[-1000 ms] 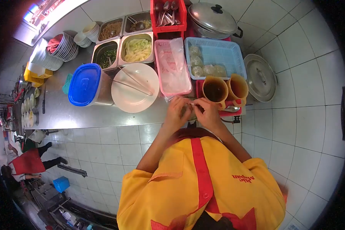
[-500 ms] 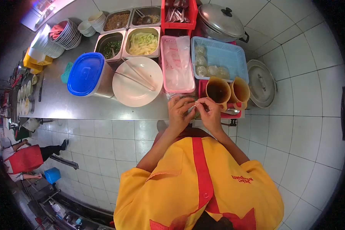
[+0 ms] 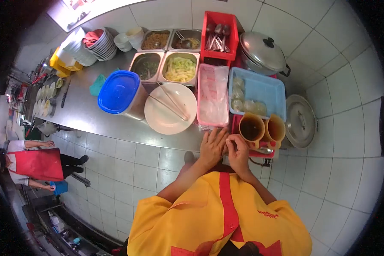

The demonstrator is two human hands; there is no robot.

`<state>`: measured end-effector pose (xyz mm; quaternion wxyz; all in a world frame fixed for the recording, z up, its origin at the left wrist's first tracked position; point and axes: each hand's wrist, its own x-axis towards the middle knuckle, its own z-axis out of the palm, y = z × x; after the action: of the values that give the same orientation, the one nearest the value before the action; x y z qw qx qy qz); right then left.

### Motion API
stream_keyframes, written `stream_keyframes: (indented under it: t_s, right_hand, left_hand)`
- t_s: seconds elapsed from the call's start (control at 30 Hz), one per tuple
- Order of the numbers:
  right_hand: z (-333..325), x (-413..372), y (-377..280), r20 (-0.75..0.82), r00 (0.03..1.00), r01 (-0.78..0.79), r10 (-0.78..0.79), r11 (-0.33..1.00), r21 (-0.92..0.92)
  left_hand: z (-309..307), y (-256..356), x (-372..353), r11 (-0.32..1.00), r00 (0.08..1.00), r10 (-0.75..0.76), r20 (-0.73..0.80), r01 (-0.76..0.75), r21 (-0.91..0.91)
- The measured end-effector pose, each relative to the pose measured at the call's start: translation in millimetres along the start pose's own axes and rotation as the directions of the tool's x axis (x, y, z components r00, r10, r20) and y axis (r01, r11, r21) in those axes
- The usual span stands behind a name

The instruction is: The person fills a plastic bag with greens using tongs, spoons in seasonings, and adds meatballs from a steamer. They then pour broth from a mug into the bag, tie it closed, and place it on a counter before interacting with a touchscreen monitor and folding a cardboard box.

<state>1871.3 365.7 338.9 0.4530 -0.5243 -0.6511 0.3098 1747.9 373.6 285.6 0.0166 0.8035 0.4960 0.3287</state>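
My left hand (image 3: pixel 214 148) lies palm down at the counter's front edge, its fingers stretched out. Close against it, my right hand (image 3: pixel 238 155) has its fingers curled and pinched; whatever they hold, if anything, is hidden. Just beyond my left fingers is the pink basket (image 3: pixel 199 102) with clear plastic bags (image 3: pixel 213 91) in it. The blue tray (image 3: pixel 269 91) beside it carries several small tied bags (image 3: pixel 238 91) with pale green contents. Two yellowish jugs (image 3: pixel 245 123) of dark liquid stand right beside my right hand.
Left of the basket are a white plate (image 3: pixel 168 121) with tongs (image 3: pixel 170 103) and a blue-lidded tub (image 3: pixel 119 91). Behind stand metal food pans (image 3: pixel 181 68), a red cutlery box (image 3: pixel 219 19) and a lidded pot (image 3: pixel 262 49). A person in a red apron (image 3: pixel 40 164) stands far left.
My left fingers have straightened out of a pinch, and the right fingers have curled in. The view has shifted, so the counter appears lower and tilted. The person at far left has changed posture.
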Motion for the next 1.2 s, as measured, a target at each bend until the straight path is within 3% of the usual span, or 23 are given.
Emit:
stream_keyframes:
  t_s: [0.13, 0.2, 0.27, 0.3, 0.33, 0.43, 0.47, 0.5, 0.53, 0.6, 0.67, 0.7, 0.77, 0.8, 0.87, 0.93, 1.0, 1.07, 1.17, 1.2]
  right_hand:
    - [-2.7, 6.2, 4.8, -0.063, 0.995, 0.078, -0.078, 0.997, 0.008]
    - [-15.7, 9.1, -9.5, 0.161, 0.962, -0.249, 0.222, 0.953, 0.173]
    - [-20.5, 9.0, -10.9, 0.196, 0.965, -0.213, 0.172, 0.953, 0.215]
    - [-26.2, 8.9, -14.0, 0.275, 0.956, -0.140, 0.104, 0.983, 0.116]
    - [-31.6, 12.2, -18.2, 0.360, 0.932, -0.051, 0.039, 0.998, 0.023]
    - [-46.4, 27.9, -42.5, 0.511, 0.851, 0.092, -0.123, 0.992, 0.086]
    - [-50.2, 38.8, -55.7, 0.516, 0.846, 0.097, -0.135, 0.990, 0.100]
    - [-55.4, 55.9, -71.4, 0.591, 0.804, 0.009, -0.070, 0.994, 0.105]
    - [-59.8, 74.3, -87.7, 0.655, 0.756, -0.076, -0.005, 0.993, 0.095]
    - [-61.7, 112.9, -121.5, 0.679, 0.733, -0.074, -0.054, 0.985, 0.158]
    - [-54.2, 153.1, -158.0, 0.600, 0.795, -0.007, -0.092, 0.987, 0.160]
    - [-44.6, 177.3, -177.6, 0.500, 0.852, 0.097, -0.157, 0.985, 0.143]
    - [-13.4, 233.5, -206.2, 0.361, 0.903, 0.207, -0.232, 0.973, 0.105]
    - [3.5, 264.4, -218.6, 0.309, 0.919, 0.221, -0.244, 0.969, 0.110]
    - [32.8, 329.9, -246.5, 0.185, 0.946, 0.245, -0.264, 0.962, 0.123]
    - [72.9, 407.7, -243.2, 0.141, 0.920, 0.344, -0.366, 0.925, 0.160]
    - [121.8, 479.3, -249.8, 0.038, 0.935, 0.339, -0.354, 0.918, 0.206]
    - [160.7, 568.7, -234.2, 0.020, 0.871, 0.485, -0.491, 0.866, 0.122]
    - [215.8, 654.6, -226.1, -0.057, 0.877, 0.481, -0.478, 0.872, 0.095]
    - [234.2, 676.8, -221.2, -0.124, 0.918, 0.391, -0.376, 0.910, 0.139]
  left_hand:
    - [-9.6, 5.1, 5.6, 0.996, 0.995, -0.018, 0.101, 0.026, -0.082]
    - [-23.1, 3.9, 3.8, 0.995, 0.995, -0.035, 0.097, 0.044, -0.090]
    - [-51.1, 3.1, -2.5, 0.971, 0.996, -0.051, 0.078, 0.068, -0.228]
    - [-59.7, -0.4, -9.2, 0.969, 0.997, -0.055, 0.048, 0.065, -0.237]
    - [-69.5, -3.9, -16.6, 0.972, 0.997, -0.077, 0.028, 0.081, -0.222]
    - [-99.4, -22.3, -53.1, 0.979, 0.980, -0.196, -0.036, 0.193, -0.069]
    - [-109.5, -33.5, -67.4, 0.968, 0.966, -0.249, -0.067, 0.246, -0.054]
    - [-122.8, -42.0, -75.6, 0.947, 0.940, -0.320, -0.123, 0.320, -0.018]
    - [-134.7, -52.8, -81.7, 0.923, 0.907, -0.379, -0.183, 0.386, 0.004]
    - [-148.6, -92.4, -100.6, 0.872, 0.824, -0.434, -0.364, 0.485, 0.058]
    - [-164.2, -138.8, -111.5, 0.807, 0.657, -0.491, -0.572, 0.590, -0.016]
    - [-171.8, -162.6, -113.2, 0.824, 0.663, -0.474, -0.580, 0.566, -0.026]
    - [-189.5, -212.9, -115.2, 0.686, 0.353, -0.624, -0.697, 0.674, -0.273]
    - [-193.5, -239.4, -119.0, 0.713, 0.379, -0.610, -0.696, 0.646, -0.274]
    - [-206.7, -298.1, -126.4, 0.682, 0.282, -0.625, -0.728, 0.652, -0.332]
    - [-228.9, -331.0, -124.6, 0.669, 0.365, -0.632, -0.684, 0.703, -0.243]
    - [-236.8, -359.8, -132.4, 0.621, 0.353, -0.676, -0.647, 0.746, -0.241]
    - [-240.6, -374.8, -132.4, 0.625, 0.362, -0.693, -0.623, 0.732, -0.270]
    - [-222.4, -408.7, -163.0, 0.746, 0.565, -0.535, -0.628, 0.664, -0.038]
    - [-209.1, -430.7, -175.5, 0.793, 0.637, -0.459, -0.619, 0.608, 0.037]
